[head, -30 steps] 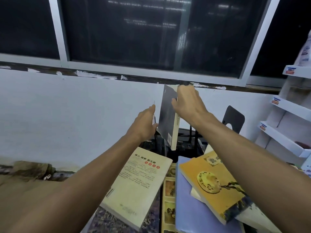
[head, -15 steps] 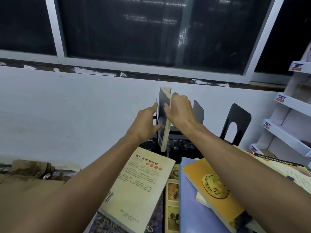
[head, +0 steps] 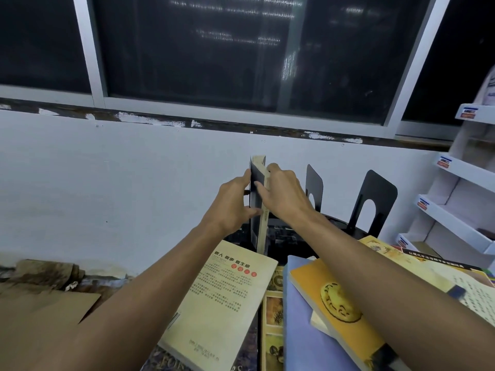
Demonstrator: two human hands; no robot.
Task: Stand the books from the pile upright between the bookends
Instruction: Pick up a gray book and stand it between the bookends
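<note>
Head view: both hands, left hand (head: 231,203) and right hand (head: 284,195), clasp one dark-covered paperback book (head: 257,210) upright beside black metal bookends (head: 373,204); the pile of flat books (head: 334,311) remains unshelved.

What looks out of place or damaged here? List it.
Paint is chipped and flaking along the window sill. The pile is untidy: the orange book lies askew across the blue one. The dark book stands upright between both hands.
</note>
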